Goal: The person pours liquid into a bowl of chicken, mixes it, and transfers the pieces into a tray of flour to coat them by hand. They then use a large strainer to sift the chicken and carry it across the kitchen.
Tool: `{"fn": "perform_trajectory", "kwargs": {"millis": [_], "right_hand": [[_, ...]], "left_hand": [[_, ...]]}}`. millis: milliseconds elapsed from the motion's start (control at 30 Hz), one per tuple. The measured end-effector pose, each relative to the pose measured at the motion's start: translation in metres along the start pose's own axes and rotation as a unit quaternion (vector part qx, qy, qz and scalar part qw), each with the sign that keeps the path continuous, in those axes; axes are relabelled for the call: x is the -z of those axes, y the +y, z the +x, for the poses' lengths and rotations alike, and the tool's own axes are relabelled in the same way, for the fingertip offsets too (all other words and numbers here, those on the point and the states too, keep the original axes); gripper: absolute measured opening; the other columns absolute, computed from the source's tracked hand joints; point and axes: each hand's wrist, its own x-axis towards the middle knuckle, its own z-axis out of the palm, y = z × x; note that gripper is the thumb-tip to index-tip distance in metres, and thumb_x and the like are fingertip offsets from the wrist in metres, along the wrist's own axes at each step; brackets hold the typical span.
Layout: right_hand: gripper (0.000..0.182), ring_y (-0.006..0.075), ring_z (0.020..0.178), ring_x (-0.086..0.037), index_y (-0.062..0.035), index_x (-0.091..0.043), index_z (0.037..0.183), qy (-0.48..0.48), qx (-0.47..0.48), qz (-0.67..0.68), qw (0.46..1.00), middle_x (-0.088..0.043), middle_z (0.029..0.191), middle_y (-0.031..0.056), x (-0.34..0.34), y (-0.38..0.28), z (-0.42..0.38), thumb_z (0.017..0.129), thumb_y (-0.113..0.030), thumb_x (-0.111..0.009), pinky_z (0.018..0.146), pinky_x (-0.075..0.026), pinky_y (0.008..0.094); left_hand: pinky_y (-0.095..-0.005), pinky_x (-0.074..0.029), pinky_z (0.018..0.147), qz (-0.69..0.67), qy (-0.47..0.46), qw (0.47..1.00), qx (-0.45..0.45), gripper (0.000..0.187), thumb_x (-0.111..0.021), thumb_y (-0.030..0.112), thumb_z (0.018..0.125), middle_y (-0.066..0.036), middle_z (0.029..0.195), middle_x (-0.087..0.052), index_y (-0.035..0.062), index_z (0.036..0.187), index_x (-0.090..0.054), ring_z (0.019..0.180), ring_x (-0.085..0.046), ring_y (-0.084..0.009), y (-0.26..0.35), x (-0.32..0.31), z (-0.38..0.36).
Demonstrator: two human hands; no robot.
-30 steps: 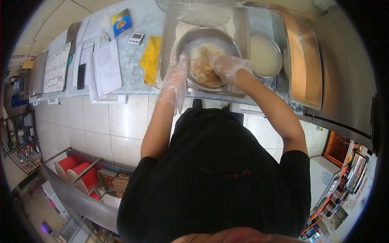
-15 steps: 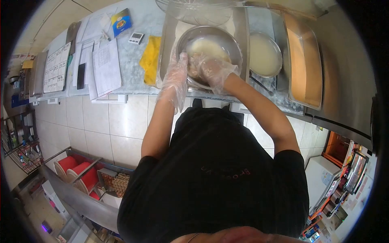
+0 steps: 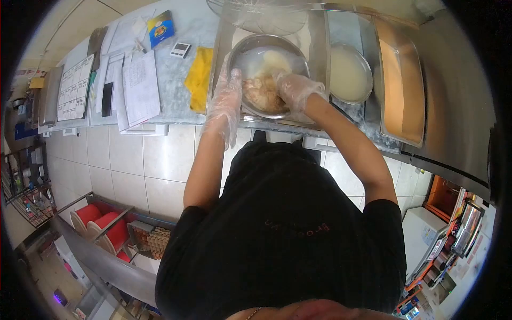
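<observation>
A round metal bowl (image 3: 304,60) stands inside a rectangular metal tray (image 3: 318,32). It holds pale, wet pieces of food (image 3: 261,94) and a whitish mix. My left hand (image 3: 228,96), in a clear plastic glove, lies against the bowl's left rim, apparently gripping it, thumb side towards the bowl. My right hand (image 3: 298,92), gloved too, reaches over the right rim into the bowl beside the food. Its fingertips are partly hidden in the mix, so what they hold cannot be made out.
Right of the tray are a round dish of pale liquid (image 3: 349,73) and a deep metal pan (image 3: 402,85). A wire strainer (image 3: 261,16) lies behind. To the left are a yellow cloth (image 3: 199,80), a timer (image 3: 180,50), papers (image 3: 141,88) and a phone (image 3: 107,100).
My right hand has moved right, from the bowl's middle towards its right side, uncovering the food. The bowl has shifted slightly left, and my left hand with it.
</observation>
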Motion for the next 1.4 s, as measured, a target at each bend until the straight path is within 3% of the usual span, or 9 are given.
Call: {"fn": "perform_trajectory", "kwargs": {"millis": [233, 300, 400, 600, 933, 1000, 1100, 1300, 1400], "right_hand": [[0.034, 0.0354, 0.111, -0.069, -0.0007, -0.062, 0.123, 0.003, 0.053, -0.137, 0.989, -0.07, 0.109, 0.0273, 0.017, -0.011, 0.01, 0.089, -0.008, -0.06, 0.094, -0.055, 0.0415], [0.035, 0.0347, 0.11, -0.069, -0.0015, -0.065, 0.119, 0.139, 0.077, 0.15, 0.976, -0.071, 0.109, 0.024, 0.012, -0.023, 0.006, 0.085, -0.007, -0.064, 0.096, -0.054, 0.04], [0.046, 0.0358, 0.112, -0.068, -0.0005, -0.063, 0.124, 0.276, 0.247, -0.062, 0.927, -0.07, 0.114, 0.025, -0.015, -0.023, 0.022, 0.079, -0.006, -0.07, 0.097, -0.054, 0.0394], [0.049, 0.0361, 0.116, -0.065, -0.0011, -0.061, 0.127, -0.1, 0.035, -0.061, 0.993, -0.065, 0.127, 0.0245, 0.002, -0.028, 0.021, 0.079, -0.005, -0.07, 0.098, -0.053, 0.0419], [0.044, 0.0345, 0.114, -0.067, -0.0012, -0.063, 0.125, 0.146, 0.085, -0.053, 0.984, -0.067, 0.123, 0.0233, 0.008, 0.0, 0.023, 0.084, -0.011, -0.073, 0.095, -0.055, 0.0422], [0.048, 0.0331, 0.109, -0.068, -0.0023, -0.063, 0.126, 0.149, 0.096, 0.265, 0.948, -0.069, 0.119, 0.0226, -0.038, 0.017, 0.053, 0.084, -0.022, -0.078, 0.094, -0.055, 0.0402], [0.027, 0.0341, 0.111, -0.066, -0.0058, -0.068, 0.113, 0.09, 0.14, 0.336, 0.927, -0.07, 0.117, 0.016, 0.023, -0.015, 0.014, 0.095, -0.025, -0.066, 0.103, -0.05, 0.0417], [0.038, 0.0366, 0.103, -0.069, -0.003, -0.068, 0.122, 0.329, 0.136, 0.033, 0.934, -0.073, 0.105, 0.0236, 0.015, 0.022, 0.032, 0.093, -0.028, -0.066, 0.087, -0.057, 0.0435], [0.036, 0.0345, 0.119, -0.064, -0.0097, -0.069, 0.126, 0.227, 0.063, 0.132, 0.963, -0.065, 0.131, 0.0187, -0.006, 0.008, 0.047, 0.097, -0.03, -0.06, 0.106, -0.049, 0.0416]], "left_hand": [[-0.0388, -0.038, 0.115, -0.003, -0.007, 1.0, -0.011, 0.057, -0.046, 0.038, 0.11, -0.019, 0.153, -0.051, 0.0295, 0.163, -0.03, 0.14, -0.049, -0.0348, -0.005, 0.004, 0.005], [-0.0391, -0.039, 0.114, -0.006, -0.008, 1.0, -0.016, 0.056, -0.046, 0.038, 0.11, -0.019, 0.152, -0.053, 0.0296, 0.163, -0.03, 0.139, -0.051, -0.0357, -0.006, 0.005, 0.006], [-0.0399, -0.039, 0.114, -0.005, -0.018, 1.0, -0.025, 0.056, -0.046, 0.036, 0.11, -0.02, 0.151, -0.053, 0.0294, 0.163, -0.031, 0.139, -0.051, -0.0367, 0.003, 0.01, 0.004], [-0.0398, -0.032, 0.12, -0.001, -0.026, 0.998, -0.053, 0.055, -0.046, 0.033, 0.11, -0.015, 0.16, -0.043, 0.0262, 0.163, -0.032, 0.147, -0.041, -0.0334, -0.013, 0.006, 0.017], [-0.041, -0.038, 0.116, 0.026, -0.008, 0.994, -0.105, 0.054, -0.048, 0.02, 0.108, -0.022, 0.151, -0.051, 0.025, 0.16, -0.035, 0.141, -0.049, -0.0367, 0.009, 0.018, 0.014], [-0.0407, -0.039, 0.115, 0.04, -0.015, 0.994, -0.101, 0.054, -0.049, 0.02, 0.108, -0.022, 0.15, -0.052, 0.0254, 0.16, -0.036, 0.14, -0.05, -0.036, 0.021, 0.016, 0.011], [-0.0391, -0.04, 0.113, 0.028, -0.019, 0.995, -0.095, 0.053, -0.052, 0.028, 0.107, -0.018, 0.148, -0.055, 0.0243, 0.159, -0.04, 0.137, -0.052, -0.0316, 0.016, 0.014, 0.023], [-0.0392, -0.04, 0.113, 0.017, 0.0, 0.993, -0.119, 0.052, -0.052, 0.03, 0.107, -0.018, 0.147, -0.057, 0.0232, 0.158, -0.043, 0.136, -0.053, -0.0308, 0.012, 0.008, 0.035], [-0.0405, -0.039, 0.116, 0.042, -0.019, 0.992, -0.122, 0.048, -0.052, 0.024, 0.107, -0.02, 0.148, -0.056, 0.0205, 0.155, -0.046, 0.139, -0.052, -0.0331, 0.023, 0.003, 0.037]]}}
